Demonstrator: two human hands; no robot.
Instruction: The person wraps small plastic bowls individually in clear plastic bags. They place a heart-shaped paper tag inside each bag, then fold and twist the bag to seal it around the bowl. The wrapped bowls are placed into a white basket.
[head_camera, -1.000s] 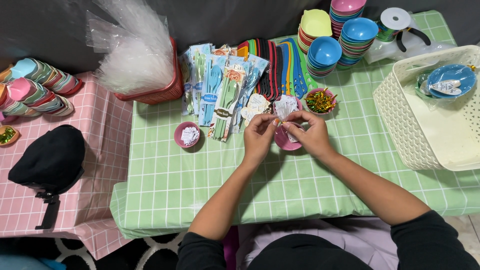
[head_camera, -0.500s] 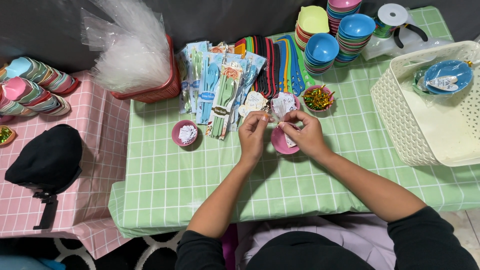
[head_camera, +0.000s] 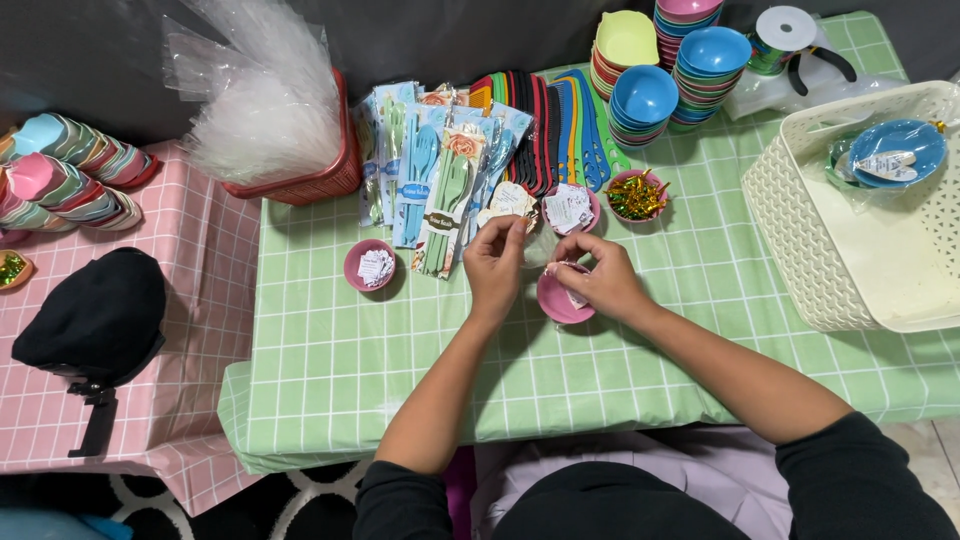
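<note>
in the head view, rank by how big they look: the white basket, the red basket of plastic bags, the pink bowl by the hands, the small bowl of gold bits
1. white basket
2. red basket
3. pink bowl and small bowl of gold bits: look about alike, and a hand partly covers the pink one, so unranked.

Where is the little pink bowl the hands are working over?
In the head view, the small pink plastic bowl sits mid-table on the green checked tablecloth, under the right hand, beside the left hand.
</note>
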